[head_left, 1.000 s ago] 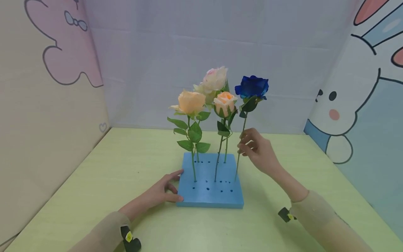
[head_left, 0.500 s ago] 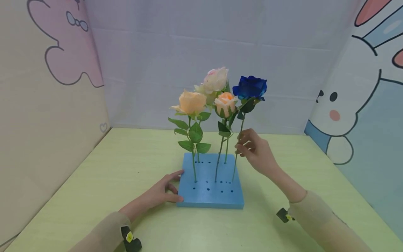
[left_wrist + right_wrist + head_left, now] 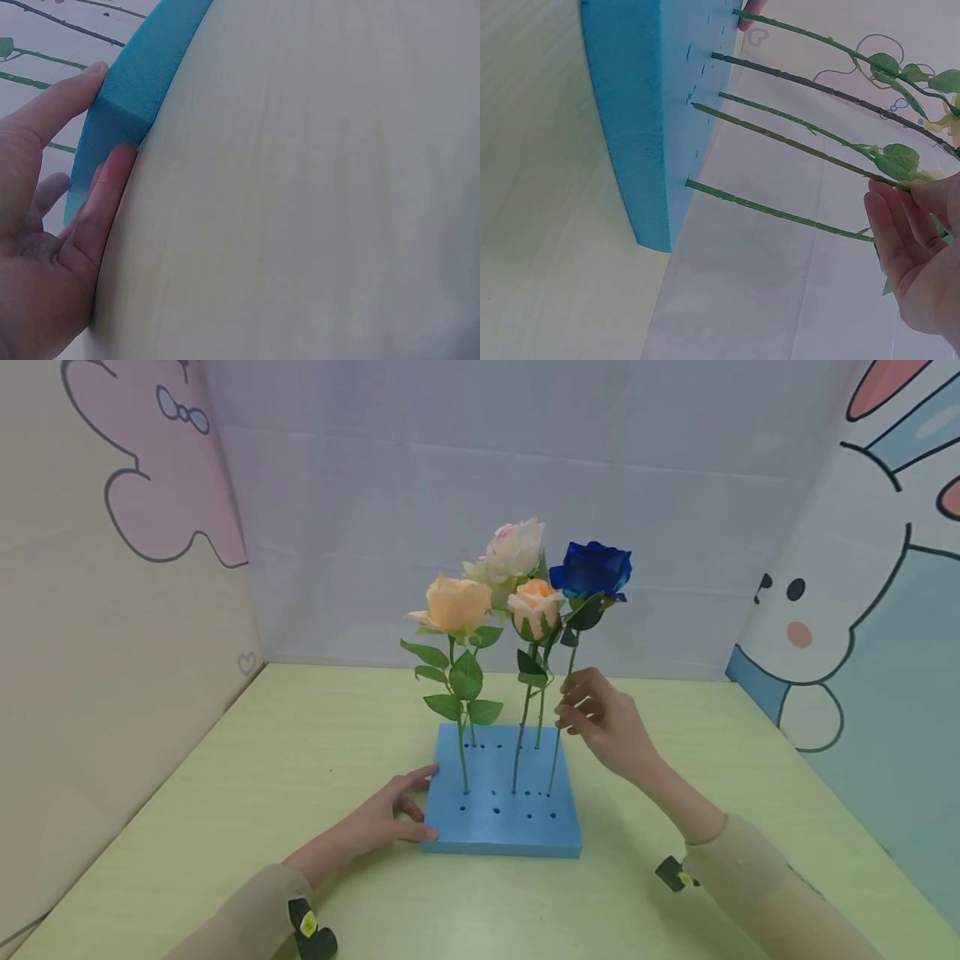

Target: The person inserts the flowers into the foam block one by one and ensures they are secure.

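Observation:
My right hand [image 3: 609, 727] pinches the stem of a blue rose [image 3: 591, 570] between thumb and fingertips, above the right side of a blue foam board [image 3: 480, 828] with holes. The stem's lower end meets the board's top in the right wrist view; I cannot tell whether it is in a hole. My left hand [image 3: 378, 814] rests at the board's left edge, fingers and thumb spread and touching its side. Standing in the board are a pale yellow rose [image 3: 456, 604], a peach rose [image 3: 536, 607] and a pinkish-white flower [image 3: 514, 550]. Leaves hide part of their stems.
The board lies on a pale yellow-green table [image 3: 247, 777]. A whitish cloth [image 3: 375, 527] hangs behind it, with cartoon-printed panels at both sides. Several small holes dot the board's near part.
My right hand has moved slightly left with the blue rose, and its stem end has shifted left over the board. The left hand and the other flowers stay in place.

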Demonstrator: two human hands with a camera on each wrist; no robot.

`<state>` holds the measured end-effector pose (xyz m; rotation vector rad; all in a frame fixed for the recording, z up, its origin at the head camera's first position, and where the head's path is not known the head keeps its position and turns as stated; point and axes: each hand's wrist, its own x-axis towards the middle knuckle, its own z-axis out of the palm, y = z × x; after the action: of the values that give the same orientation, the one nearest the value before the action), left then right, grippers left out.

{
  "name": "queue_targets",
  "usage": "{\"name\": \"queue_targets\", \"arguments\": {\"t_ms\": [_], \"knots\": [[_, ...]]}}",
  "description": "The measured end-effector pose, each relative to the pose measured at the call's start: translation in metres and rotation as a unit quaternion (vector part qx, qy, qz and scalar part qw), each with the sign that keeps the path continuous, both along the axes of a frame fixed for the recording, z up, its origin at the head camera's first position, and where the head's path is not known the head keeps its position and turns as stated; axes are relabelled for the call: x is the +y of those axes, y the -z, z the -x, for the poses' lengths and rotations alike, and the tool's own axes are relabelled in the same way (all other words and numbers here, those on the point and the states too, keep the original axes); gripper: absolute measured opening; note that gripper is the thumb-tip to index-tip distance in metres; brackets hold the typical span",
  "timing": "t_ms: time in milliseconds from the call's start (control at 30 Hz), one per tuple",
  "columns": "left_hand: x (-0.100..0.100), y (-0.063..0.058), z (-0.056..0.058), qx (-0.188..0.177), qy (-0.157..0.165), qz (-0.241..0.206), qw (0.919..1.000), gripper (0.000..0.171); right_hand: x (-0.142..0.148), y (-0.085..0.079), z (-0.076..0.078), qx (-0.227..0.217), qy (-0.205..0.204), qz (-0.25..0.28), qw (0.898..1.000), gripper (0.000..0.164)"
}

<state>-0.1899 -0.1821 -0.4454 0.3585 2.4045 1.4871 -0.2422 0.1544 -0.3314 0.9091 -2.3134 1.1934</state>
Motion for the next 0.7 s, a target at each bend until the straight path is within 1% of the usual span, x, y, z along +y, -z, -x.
{"name": "queue_targets", "arguments": {"t_ms": [267, 433, 700], "knots": [[0.0013, -0.0013, -0.0005, -0.002, -0.005, 0.002, 1.0000, 0.093, -0.0009, 0.0017, -0.0004, 0.001, -0.001, -0.004, 1.000, 0.019], [0.0015, -0.0021, -0.0008, 0.000, -0.004, 0.000, 1.0000, 0.093, -0.0017, 0.0027, -0.0015, -0.009, -0.001, -0.007, 1.000, 0.020], [0.0001, 0.0004, 0.0002, 0.003, -0.002, -0.002, 1.0000, 0.093, -0.0034, 0.0061, -0.0022, -0.019, 0.001, -0.010, 1.000, 0.019]]}}
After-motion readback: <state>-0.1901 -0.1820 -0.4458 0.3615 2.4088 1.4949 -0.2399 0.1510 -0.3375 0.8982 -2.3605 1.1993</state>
